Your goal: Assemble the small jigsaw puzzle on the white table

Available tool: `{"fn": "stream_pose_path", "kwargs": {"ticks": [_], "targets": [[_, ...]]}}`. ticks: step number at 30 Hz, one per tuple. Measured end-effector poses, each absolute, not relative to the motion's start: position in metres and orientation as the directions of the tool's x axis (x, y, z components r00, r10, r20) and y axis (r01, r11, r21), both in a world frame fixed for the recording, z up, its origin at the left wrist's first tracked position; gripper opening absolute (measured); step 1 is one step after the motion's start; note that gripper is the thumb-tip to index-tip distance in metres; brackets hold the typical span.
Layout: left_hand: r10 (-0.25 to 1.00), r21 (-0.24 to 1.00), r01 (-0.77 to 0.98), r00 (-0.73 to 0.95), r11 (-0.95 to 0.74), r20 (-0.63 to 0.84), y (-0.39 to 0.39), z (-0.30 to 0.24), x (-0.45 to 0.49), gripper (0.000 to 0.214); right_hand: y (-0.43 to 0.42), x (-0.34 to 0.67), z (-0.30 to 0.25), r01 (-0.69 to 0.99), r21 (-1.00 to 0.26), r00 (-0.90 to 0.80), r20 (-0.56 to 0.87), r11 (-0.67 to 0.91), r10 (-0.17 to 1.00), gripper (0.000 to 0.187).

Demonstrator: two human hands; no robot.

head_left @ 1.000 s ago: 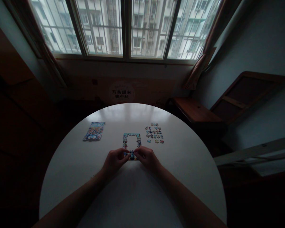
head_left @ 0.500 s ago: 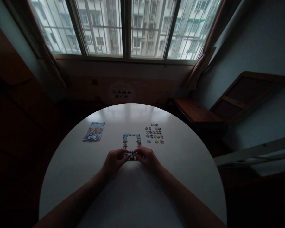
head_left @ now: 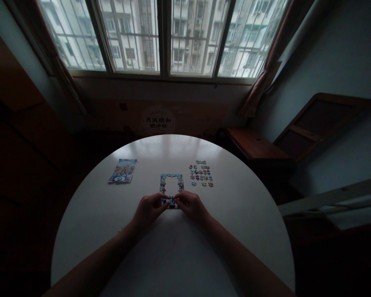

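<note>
A rectangular frame of joined jigsaw pieces (head_left: 171, 175) lies flat on the white table, its middle showing bare tabletop. At the frame's near left corner is my left hand (head_left: 150, 208), thumb and forefinger drawn together at a small dark-blue jigsaw piece (head_left: 171, 199). From the other side my right hand (head_left: 191, 206) pinches at the same piece, its fingertips close to the left ones. The fingers partly cover the piece and the frame's near corners. Loose jigsaw pieces (head_left: 200, 172) lie in rough rows to the right of the frame.
A colourful printed picture sheet (head_left: 123, 171) lies on the left part of the round white table (head_left: 173, 255). Tiny bits sit by my left forearm. Beyond the table stand a wooden bench (head_left: 256, 143) at the right and a barred window (head_left: 163, 37).
</note>
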State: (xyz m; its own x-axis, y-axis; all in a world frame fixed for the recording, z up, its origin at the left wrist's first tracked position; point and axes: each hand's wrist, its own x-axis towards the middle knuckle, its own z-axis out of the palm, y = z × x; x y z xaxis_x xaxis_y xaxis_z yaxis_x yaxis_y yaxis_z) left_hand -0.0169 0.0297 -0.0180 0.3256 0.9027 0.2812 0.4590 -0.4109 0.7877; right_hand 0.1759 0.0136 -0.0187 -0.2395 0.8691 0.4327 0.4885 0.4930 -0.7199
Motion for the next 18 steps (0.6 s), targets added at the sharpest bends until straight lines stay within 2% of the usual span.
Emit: {"fn": "stream_pose_path", "kwargs": {"ticks": [18], "targets": [[0.923,0.796,0.474,0.261,-0.376,0.281,0.0307,-0.0162,-0.0175,0.029,0.0127,0.1762,-0.0184,0.497,-0.725,-0.224,0.424,0.477,0.877,0.012]]}}
